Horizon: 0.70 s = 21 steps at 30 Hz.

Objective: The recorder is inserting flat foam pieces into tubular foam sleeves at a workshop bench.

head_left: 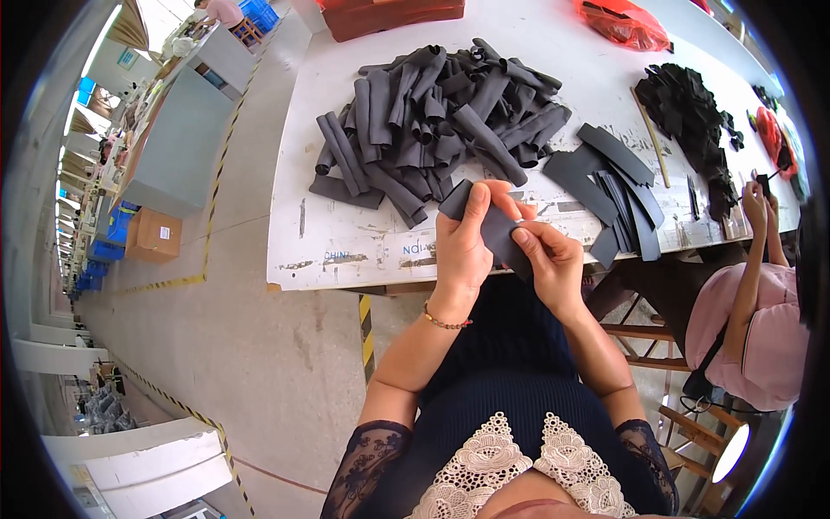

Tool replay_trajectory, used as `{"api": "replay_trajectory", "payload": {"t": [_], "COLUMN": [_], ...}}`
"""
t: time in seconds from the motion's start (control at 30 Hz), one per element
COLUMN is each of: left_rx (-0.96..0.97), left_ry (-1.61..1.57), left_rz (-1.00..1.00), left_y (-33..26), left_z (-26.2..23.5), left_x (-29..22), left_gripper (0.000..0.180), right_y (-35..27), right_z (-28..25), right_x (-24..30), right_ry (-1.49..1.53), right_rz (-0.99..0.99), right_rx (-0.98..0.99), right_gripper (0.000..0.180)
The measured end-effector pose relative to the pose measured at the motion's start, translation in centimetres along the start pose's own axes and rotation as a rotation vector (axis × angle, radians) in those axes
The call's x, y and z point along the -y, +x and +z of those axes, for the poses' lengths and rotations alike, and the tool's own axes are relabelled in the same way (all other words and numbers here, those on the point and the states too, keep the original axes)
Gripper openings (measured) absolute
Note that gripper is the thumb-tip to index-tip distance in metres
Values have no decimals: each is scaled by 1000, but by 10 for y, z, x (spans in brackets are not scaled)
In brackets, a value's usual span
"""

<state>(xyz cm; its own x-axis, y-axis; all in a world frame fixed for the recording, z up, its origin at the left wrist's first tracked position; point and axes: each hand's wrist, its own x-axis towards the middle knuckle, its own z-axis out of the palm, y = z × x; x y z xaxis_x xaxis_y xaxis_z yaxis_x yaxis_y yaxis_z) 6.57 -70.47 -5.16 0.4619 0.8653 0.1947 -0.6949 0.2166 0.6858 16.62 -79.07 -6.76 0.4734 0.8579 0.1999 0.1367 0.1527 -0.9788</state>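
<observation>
A dark grey flat strip of sheet material [500, 235] is held between my two hands, just over the table's front edge. My left hand [467, 233] grips its upper left end, the thumb lying on top. With thumb and fingers, my right hand [553, 259] pinches the strip's right edge. Beyond my hands lies a big heap of dark grey rolled or folded strips [424, 121]. To the right of my hands is a loose group of flat dark grey strips [618, 195], some stacked and overlapping.
The white table [298, 246] has worn, scuffed patches. A thin wooden stick [653, 138] lies beside a black pile [687, 112]. Red bags [622, 22] and a red-brown box [389, 17] stand at the back. A co-worker in pink [752, 329] sits at right, hands over the table.
</observation>
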Motion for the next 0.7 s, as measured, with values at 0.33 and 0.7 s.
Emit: {"api": "replay_trajectory", "payload": {"t": [0.33,0.7], "left_rx": [-2,-183], "left_ry": [-47,-186], "left_rz": [-20,67], "left_y": [-3,8], "left_z": [-4,-20], "left_x": [3,-15], "left_gripper": [32,34], "right_y": [1,5], "right_z": [1,-9], "right_x": [-6,-2], "right_ry": [33,147], "right_rz": [33,217], "right_rx": [15,280], "right_gripper": [15,20]}}
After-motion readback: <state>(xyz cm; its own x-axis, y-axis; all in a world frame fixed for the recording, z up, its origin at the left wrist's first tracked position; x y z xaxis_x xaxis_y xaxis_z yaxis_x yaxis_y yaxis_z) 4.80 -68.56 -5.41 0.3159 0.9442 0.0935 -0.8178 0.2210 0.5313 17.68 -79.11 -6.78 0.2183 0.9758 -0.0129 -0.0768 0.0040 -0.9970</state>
